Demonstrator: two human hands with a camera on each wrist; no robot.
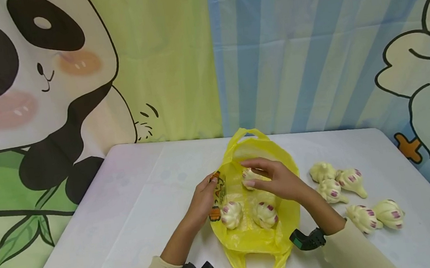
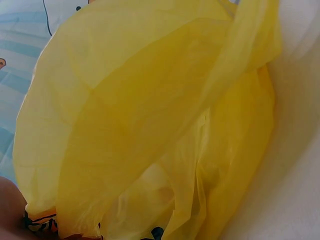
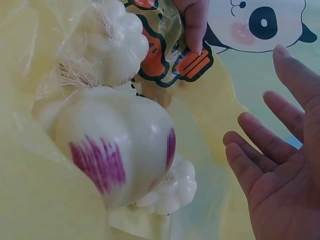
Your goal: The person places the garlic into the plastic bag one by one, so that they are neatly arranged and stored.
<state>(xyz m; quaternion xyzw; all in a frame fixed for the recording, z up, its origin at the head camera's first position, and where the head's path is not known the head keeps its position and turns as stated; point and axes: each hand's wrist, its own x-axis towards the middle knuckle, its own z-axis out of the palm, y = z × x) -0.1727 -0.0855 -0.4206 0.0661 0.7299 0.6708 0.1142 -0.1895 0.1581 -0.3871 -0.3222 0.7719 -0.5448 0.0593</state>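
Observation:
A yellow plastic bag [image 1: 251,239] lies with its mouth spread, holding three garlic bulbs with purple patches. Two of them, a left bulb [image 1: 231,215] and a right bulb [image 1: 265,215], sit toward the near side; a third bulb [image 1: 248,177] is partly hidden behind my right hand [image 1: 278,180]. That hand hovers over the bag with fingers spread, and the right wrist view shows its palm apart from the large bulb [image 3: 120,145]. My left hand [image 1: 203,199] pinches the bag's left rim beside the orange printed figure. Yellow film fills most of the left wrist view.
Several more garlic bulbs [image 1: 329,191] lie on the white table [image 1: 150,230] to the right of the bag, with a pair [image 1: 389,214] nearer me. Behind the table hangs a curtain [image 1: 166,60] with a cartoon panda.

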